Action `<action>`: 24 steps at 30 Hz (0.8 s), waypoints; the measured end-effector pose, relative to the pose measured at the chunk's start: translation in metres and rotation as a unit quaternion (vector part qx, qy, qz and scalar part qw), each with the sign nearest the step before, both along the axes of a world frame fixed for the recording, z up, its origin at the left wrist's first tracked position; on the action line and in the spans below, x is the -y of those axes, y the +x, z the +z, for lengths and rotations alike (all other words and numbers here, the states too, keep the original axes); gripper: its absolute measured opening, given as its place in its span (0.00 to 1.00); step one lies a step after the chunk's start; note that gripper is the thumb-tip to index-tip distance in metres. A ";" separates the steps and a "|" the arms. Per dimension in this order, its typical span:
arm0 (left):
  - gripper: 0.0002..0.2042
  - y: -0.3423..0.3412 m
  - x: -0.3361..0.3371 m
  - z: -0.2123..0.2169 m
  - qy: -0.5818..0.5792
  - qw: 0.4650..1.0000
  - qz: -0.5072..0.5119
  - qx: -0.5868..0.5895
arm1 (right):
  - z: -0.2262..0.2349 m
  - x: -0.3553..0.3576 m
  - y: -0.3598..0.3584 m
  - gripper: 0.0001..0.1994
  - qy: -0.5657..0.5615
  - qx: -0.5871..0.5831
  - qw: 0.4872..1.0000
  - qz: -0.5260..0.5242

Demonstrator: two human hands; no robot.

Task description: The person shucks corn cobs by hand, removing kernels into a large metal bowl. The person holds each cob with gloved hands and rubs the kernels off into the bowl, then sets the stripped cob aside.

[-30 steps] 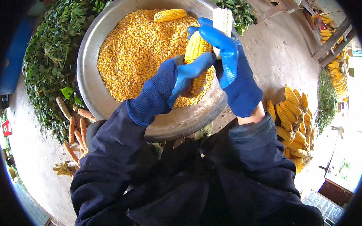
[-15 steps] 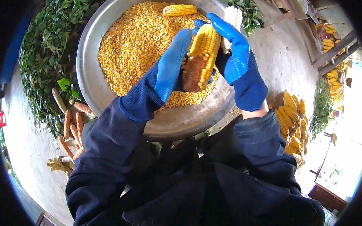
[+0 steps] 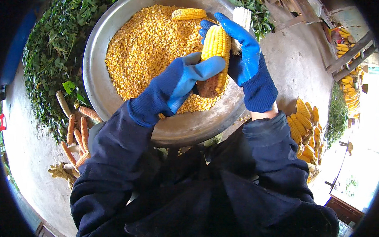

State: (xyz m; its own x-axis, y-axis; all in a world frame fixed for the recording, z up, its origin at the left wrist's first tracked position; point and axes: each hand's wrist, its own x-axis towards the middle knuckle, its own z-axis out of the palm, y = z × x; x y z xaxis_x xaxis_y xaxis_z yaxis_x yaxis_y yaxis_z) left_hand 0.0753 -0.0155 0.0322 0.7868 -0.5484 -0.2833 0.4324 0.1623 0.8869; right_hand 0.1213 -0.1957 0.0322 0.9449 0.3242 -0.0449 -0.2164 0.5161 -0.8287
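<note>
A yellow corn cob (image 3: 217, 42) stands nearly upright between my gloved hands over the metal basin (image 3: 93, 69). Its lower end is stripped to reddish-brown core; kernels cover the rest. My left hand (image 3: 180, 78), in a blue glove, has its thumb pressed across the cob's lower half. My right hand (image 3: 251, 58) curls round the far and right side, fingertips partly hidden behind the cob. A bare white cob (image 3: 242, 18) shows behind the right hand's fingers; I cannot tell whether that hand holds it. Loose corn kernels (image 3: 137, 50) fill much of the basin.
Another yellow cob (image 3: 189, 14) lies on the kernels at the far side. Green leaves (image 3: 49, 63) are heaped left of the basin, with stripped reddish cobs (image 3: 78, 135) below. Unshelled cobs (image 3: 308, 131) are piled on the right. A wooden frame (image 3: 354, 59) stands at far right.
My left thumb has swung from beside the cob to across its lower half, covering part of the stripped patch. My right hand keeps nearly the same grip. The view has shifted slightly.
</note>
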 end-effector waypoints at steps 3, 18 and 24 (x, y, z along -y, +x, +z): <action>0.28 0.008 -0.003 -0.024 -0.175 0.978 0.032 -0.106 | 0.010 -0.007 -0.004 0.21 -0.002 -0.022 1.000 -0.014; 0.25 -0.006 0.008 -0.009 -0.091 0.996 -0.020 -0.015 | 0.008 0.004 -0.012 0.23 0.023 0.024 0.999 0.021; 0.25 -0.020 0.012 -0.015 -0.217 0.974 -0.015 0.064 | 0.016 0.005 -0.011 0.24 0.060 0.021 0.998 -0.004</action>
